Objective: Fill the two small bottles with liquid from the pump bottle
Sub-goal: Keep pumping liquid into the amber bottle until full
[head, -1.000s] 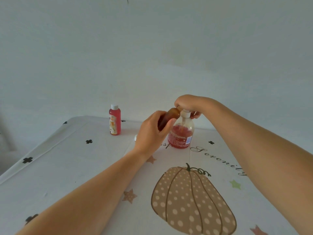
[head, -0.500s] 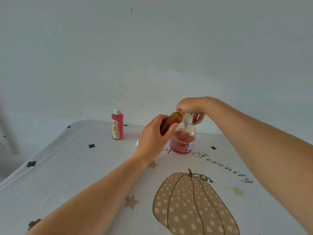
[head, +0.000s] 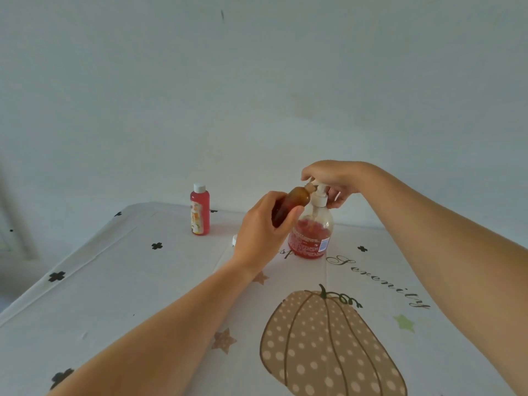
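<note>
Far left, on the cloth-covered tabletop (head: 114, 281), we see a small red plastic bottle (head: 199, 211) with a white cap. It stands upright near the back edge, well apart from both hands, and is full of red liquid. It is in the same spot as half a second ago.

Next, a white round cap (head: 234, 240) lies on the cloth and peeks out from behind the left hand (head: 263, 230). The left hand is wrapped round a small amber plastic bottle (head: 291, 205), fingers and thumb clamped on its body. The bottle is off the tabletop and tilted, with its open neck up and to the right, touching the pump spout. The tilt and grip match the earlier frame.

Right of that, a clear pump bottle (head: 311, 232) stands upright on the cloth, with red liquid in its lower half and a white pump on top. The right hand (head: 334, 178) arches over the pump head, with its upper fingers on top and its lower fingers curled in beside the neck, so it is closed on the pump. We see no real change in that hand since half a second ago. We cannot tell whether liquid is flowing.

Nearest us, a tan dotted pumpkin print (head: 328, 347) sits on the cloth. Compared with a second ago, everything sits slightly lower in view.
</note>
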A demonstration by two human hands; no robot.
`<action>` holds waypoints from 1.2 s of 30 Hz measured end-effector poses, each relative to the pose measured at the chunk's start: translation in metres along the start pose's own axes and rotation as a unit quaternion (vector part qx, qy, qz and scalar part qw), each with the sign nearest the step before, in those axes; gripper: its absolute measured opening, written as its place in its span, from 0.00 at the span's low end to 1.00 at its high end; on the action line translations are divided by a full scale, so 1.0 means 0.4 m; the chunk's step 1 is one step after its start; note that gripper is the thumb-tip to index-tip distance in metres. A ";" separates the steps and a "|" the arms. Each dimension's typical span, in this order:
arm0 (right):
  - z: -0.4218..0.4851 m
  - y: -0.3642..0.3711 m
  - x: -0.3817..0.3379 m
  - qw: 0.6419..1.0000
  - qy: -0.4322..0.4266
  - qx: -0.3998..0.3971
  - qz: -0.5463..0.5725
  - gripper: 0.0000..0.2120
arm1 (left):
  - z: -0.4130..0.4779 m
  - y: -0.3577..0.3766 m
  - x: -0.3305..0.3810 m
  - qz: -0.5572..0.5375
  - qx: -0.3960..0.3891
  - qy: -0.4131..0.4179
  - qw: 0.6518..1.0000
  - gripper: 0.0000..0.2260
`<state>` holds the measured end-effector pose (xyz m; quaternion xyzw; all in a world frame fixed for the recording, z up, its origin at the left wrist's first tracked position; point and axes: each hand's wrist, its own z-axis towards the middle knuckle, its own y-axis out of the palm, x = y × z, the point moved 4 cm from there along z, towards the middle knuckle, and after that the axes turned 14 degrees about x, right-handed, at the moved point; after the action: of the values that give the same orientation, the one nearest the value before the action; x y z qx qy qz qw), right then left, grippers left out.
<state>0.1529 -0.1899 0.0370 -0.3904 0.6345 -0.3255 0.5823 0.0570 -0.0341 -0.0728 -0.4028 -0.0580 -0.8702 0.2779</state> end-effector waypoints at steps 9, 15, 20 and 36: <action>-0.103 0.055 0.115 0.920 -0.193 0.129 0.315 0.21 | 0.006 -0.006 -0.005 -0.011 -0.001 -0.035 0.999 0.13; -0.153 0.188 0.142 0.868 -0.299 0.222 0.327 0.27 | 0.006 -0.001 -0.009 0.003 -0.004 -0.016 1.000 0.14; -0.121 0.175 0.169 0.834 -0.313 0.385 0.241 0.23 | 0.004 0.001 -0.020 0.005 -0.015 -0.014 1.000 0.14; -0.158 0.143 0.159 0.884 -0.335 0.324 0.045 0.30 | -0.002 0.004 -0.026 0.043 -0.061 -0.018 0.997 0.17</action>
<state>0.0823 -0.2207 -0.0365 -0.2367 0.2776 -0.3368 0.8680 0.0628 -0.0313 -0.0810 -0.4369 0.0073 -0.8518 0.2890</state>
